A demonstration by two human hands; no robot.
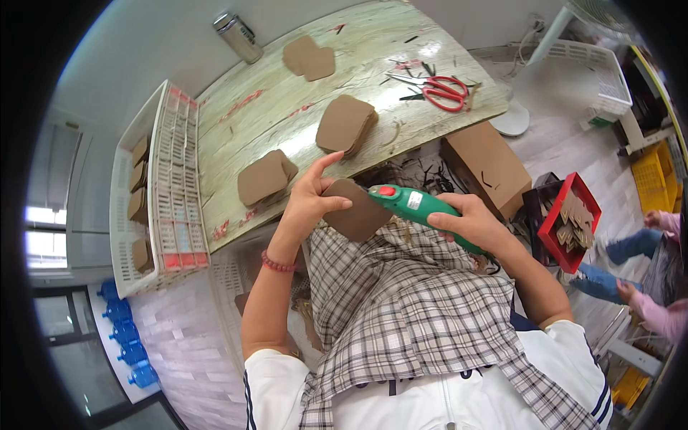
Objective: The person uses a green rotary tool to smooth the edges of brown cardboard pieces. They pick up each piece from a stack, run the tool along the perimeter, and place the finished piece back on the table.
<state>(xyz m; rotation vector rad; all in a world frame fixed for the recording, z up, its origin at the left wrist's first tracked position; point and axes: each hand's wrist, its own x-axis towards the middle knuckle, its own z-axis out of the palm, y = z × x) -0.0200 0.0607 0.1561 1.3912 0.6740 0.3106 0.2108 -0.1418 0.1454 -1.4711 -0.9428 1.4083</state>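
Observation:
Over my lap, my left hand (309,195) pinches a flat brown rounded-square piece (360,217) between the thumb and fingers, its index finger stretched out. My right hand (471,218) is wrapped around a green handheld power cutter (419,205) with a red button. The cutter's head meets the upper right edge of the piece; its blade is too small to make out. Just beyond my left hand, a stack of similar brown pieces (344,123) lies near the table edge. Left of that is another small brown pile (264,177).
More brown pieces (308,57) and red-handled scissors (444,93) lie on the worn table (236,136). A steel flask (238,37) stands at the back. White crates (179,186) flank the left side. Right are a cardboard box (487,165), a red bin (573,222) of scraps and another person's hands (631,290).

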